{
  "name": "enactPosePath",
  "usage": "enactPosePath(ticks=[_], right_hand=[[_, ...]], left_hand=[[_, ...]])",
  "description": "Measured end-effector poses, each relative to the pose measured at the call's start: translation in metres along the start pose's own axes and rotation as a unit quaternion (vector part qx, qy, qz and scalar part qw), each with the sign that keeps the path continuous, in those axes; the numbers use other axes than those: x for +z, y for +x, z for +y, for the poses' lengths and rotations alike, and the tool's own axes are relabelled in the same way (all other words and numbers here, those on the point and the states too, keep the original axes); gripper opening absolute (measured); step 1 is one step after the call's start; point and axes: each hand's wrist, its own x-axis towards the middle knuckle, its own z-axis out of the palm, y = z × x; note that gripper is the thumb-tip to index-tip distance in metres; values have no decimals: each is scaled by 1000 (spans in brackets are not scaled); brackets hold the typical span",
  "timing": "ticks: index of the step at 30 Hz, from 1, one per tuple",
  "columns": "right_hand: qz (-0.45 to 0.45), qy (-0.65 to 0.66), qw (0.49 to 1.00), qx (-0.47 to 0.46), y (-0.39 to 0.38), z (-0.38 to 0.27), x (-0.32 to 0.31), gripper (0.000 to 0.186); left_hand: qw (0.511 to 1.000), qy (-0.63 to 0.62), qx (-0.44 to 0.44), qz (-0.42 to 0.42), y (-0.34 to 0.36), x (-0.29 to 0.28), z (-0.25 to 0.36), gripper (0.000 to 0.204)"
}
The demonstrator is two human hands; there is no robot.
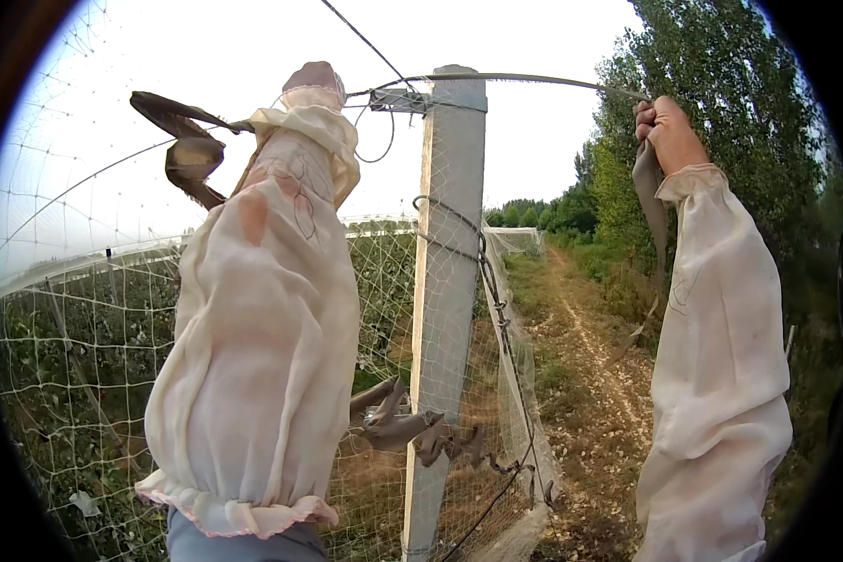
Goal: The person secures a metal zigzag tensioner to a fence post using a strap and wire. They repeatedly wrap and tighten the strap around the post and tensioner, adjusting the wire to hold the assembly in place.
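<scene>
My right hand (pixel 672 134), raised high, is closed on a long grey-brown strip (pixel 543 79). The strip stretches left from it past the top of a concrete post (pixel 454 253), and its tail (pixel 648 187) hangs below my fist. To the left of the post top, my left hand (pixel 315 77) is raised with its back showing; its fingers are hidden. A bent, loose length of similar strip (pixel 194 155) sticks out beside that hand, so it appears closed on it. A metal bracket (pixel 398 100) with wire sits at the post top.
White netting (pixel 75 375) spreads over leafy plants at left and around the post. Dark twisted cable (pixel 490 281) is tied to the post, and crumpled grey strips (pixel 403 429) hang lower across it. A dirt path (pixel 590 347) runs by tall trees (pixel 721 103) at right.
</scene>
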Motion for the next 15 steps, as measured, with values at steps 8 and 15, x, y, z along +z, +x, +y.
enactPosePath(ticks=[8,15], right_hand=[[27,-67,997,-18,-14,-31,6,21],[-122,-60,990,-22,-31,-37,-45,21]], left_hand=[[995,87,48,6,1,3,-10,14],[994,-108,-17,19,-18,-24,-8,16]])
